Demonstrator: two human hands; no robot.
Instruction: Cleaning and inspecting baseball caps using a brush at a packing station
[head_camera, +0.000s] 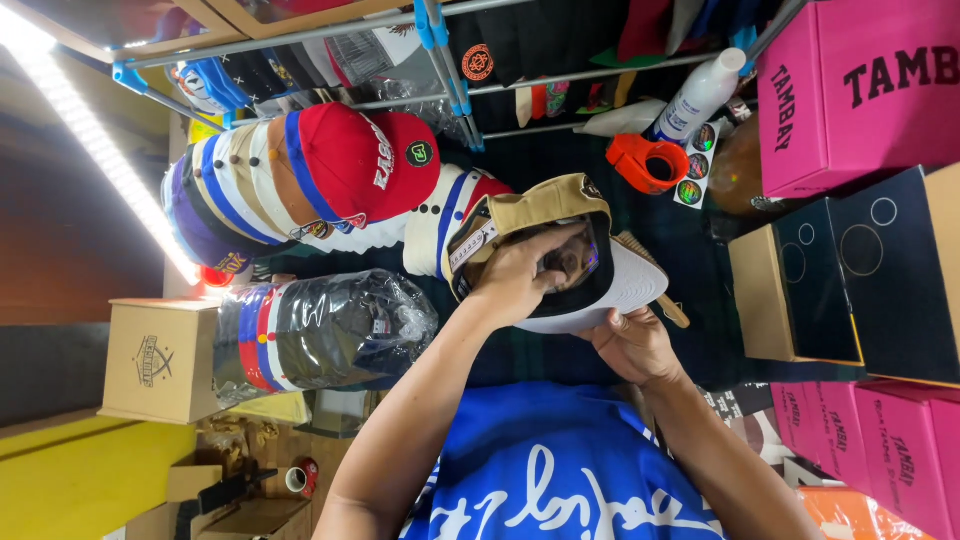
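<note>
Tan cap (545, 205) is mid-frame, held off the dark table (690, 260), opening turned up at me

Left to right:
- cardboard box (160, 360), bagged stack of caps (330, 330), loose row of caps (300, 175) above it
- left hand (520, 275) closed on the cap's rim, fingers curled inside
- right hand (635, 345) pinching the grey brim (625, 290) from below
- orange tape dispenser (650, 162), dark boxes (850, 280) and pink boxes (860, 90) well apart on the right

Step, my read: checking the cap's inside, both hands on it. Any turn calls for the right hand to hold the brim while the left regrips
</note>
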